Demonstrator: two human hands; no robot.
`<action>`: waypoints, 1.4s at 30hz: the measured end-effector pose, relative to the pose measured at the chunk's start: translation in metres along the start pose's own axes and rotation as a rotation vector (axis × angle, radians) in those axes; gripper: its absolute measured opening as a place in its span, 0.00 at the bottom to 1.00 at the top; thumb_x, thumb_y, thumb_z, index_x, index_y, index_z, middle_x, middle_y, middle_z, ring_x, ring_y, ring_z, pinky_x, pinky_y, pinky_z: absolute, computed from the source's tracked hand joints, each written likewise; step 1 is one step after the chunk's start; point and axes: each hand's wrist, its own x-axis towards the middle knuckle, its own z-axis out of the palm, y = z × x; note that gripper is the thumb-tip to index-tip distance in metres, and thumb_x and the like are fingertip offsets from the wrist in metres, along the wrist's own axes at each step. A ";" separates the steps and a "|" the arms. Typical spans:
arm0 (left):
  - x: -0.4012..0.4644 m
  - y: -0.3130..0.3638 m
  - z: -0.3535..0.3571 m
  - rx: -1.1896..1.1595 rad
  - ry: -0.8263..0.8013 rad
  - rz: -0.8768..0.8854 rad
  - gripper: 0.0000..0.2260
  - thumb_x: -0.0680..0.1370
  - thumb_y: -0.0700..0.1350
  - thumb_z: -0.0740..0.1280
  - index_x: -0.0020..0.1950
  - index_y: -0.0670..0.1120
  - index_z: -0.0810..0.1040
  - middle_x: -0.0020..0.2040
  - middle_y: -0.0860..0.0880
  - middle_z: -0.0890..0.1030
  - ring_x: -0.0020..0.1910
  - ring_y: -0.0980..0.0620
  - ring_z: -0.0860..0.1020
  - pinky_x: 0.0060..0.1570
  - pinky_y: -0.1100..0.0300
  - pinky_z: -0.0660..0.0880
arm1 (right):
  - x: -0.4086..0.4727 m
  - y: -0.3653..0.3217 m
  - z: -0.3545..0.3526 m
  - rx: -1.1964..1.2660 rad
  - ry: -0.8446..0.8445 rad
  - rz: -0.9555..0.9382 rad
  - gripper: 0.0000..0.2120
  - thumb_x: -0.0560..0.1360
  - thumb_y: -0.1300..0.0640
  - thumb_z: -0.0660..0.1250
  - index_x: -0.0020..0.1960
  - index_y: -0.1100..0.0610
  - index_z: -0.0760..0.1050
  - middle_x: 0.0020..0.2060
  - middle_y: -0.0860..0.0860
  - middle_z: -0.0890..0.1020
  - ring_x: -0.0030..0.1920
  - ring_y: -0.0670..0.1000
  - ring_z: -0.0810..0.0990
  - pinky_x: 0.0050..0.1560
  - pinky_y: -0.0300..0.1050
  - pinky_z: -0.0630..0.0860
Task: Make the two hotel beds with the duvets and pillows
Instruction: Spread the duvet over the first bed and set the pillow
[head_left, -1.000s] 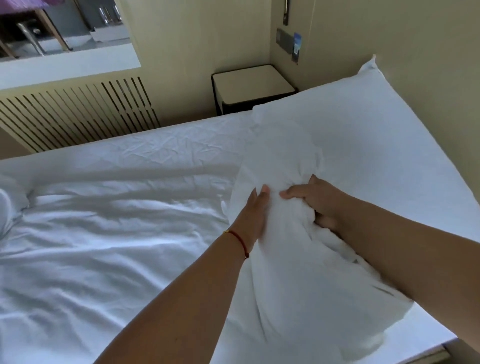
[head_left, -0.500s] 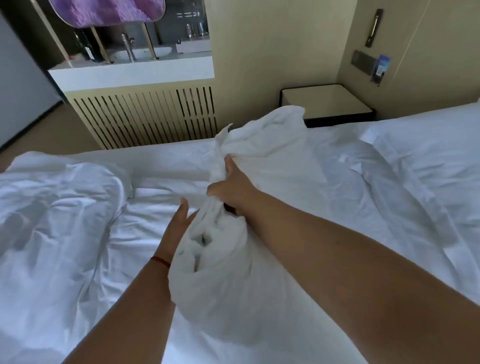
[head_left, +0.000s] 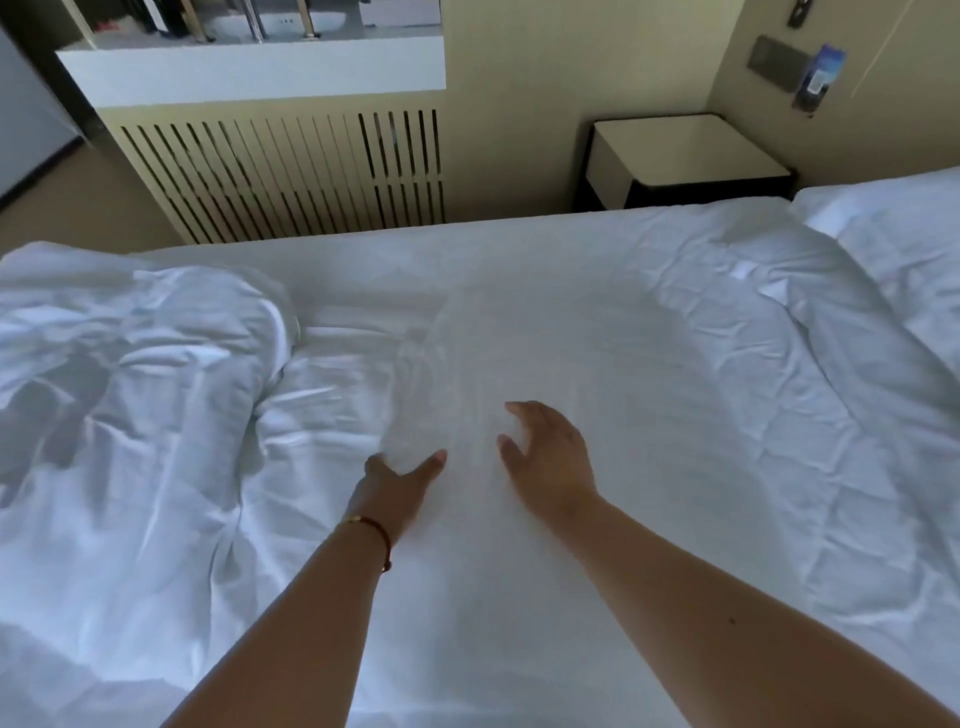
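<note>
A white bed (head_left: 571, 249) fills the view, its sheet creased. A bunched white duvet (head_left: 130, 364) lies heaped on the left side. A white pillow (head_left: 909, 234) rests at the right edge. Between my hands a bundle of white cloth (head_left: 457, 374) is a motion-blurred streak over the middle of the bed. My left hand (head_left: 400, 488), with a red cord on the wrist, has its thumb spread and touches the blur's lower edge. My right hand (head_left: 550, 457) hovers just right of it, fingers apart and curled, holding nothing.
Beyond the far edge of the bed stands a slatted radiator cover (head_left: 285, 171) under a white ledge (head_left: 249, 67). A dark bedside table (head_left: 685, 150) with a pale top sits in the corner. A wall panel with a card (head_left: 821, 73) is above it.
Both hands gripped the bunched white cloth before. Now they have come apart and opened, and the cloth is a blur ahead of them over the bed. The view has swung left.
</note>
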 end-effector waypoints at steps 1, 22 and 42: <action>-0.002 0.003 0.009 0.160 0.130 0.041 0.41 0.71 0.68 0.66 0.75 0.44 0.60 0.68 0.43 0.72 0.67 0.41 0.71 0.65 0.47 0.69 | -0.002 0.013 -0.002 -0.078 0.003 0.033 0.22 0.80 0.50 0.56 0.74 0.52 0.62 0.72 0.49 0.66 0.73 0.49 0.61 0.72 0.42 0.52; -0.024 0.013 0.201 0.936 -0.113 0.492 0.29 0.78 0.66 0.37 0.77 0.60 0.34 0.80 0.48 0.41 0.78 0.48 0.39 0.75 0.42 0.39 | -0.022 0.227 -0.072 0.634 0.069 0.836 0.28 0.61 0.45 0.80 0.53 0.61 0.77 0.46 0.55 0.83 0.41 0.54 0.81 0.45 0.43 0.76; -0.148 0.163 0.348 0.833 -0.300 0.545 0.39 0.68 0.71 0.31 0.78 0.59 0.40 0.80 0.49 0.44 0.79 0.47 0.45 0.76 0.47 0.47 | -0.028 0.370 -0.282 0.080 0.068 0.713 0.37 0.67 0.43 0.75 0.68 0.61 0.68 0.61 0.60 0.76 0.61 0.61 0.75 0.60 0.53 0.72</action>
